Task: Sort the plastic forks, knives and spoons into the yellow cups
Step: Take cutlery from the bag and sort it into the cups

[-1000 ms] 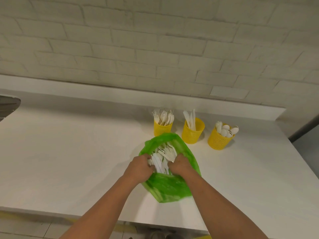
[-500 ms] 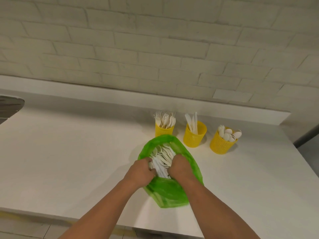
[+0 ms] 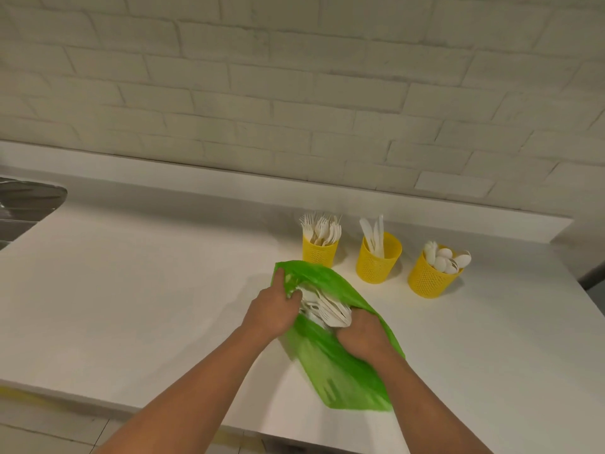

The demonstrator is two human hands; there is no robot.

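Note:
A green plastic bag (image 3: 340, 365) lies on the white counter (image 3: 147, 290) with a bundle of white plastic cutlery (image 3: 322, 308) showing at its mouth. My left hand (image 3: 273, 309) grips the bag's left edge near the opening. My right hand (image 3: 361, 334) is curled around the near ends of the cutlery bundle inside the bag. Behind the bag stand three yellow mesh cups: the left cup (image 3: 319, 253) holds forks, the middle cup (image 3: 378, 258) holds knives, the right cup (image 3: 430, 275) holds spoons.
A white brick wall (image 3: 294, 93) with a low ledge runs behind the counter. A metal sink edge (image 3: 23, 204) shows at far left. The counter's front edge runs along the bottom, its right end beside a dark gap.
The bag's mouth has narrowed and the bag lies longer toward me. My left hand slid up along its left edge. My right hand closed round the cutlery bundle.

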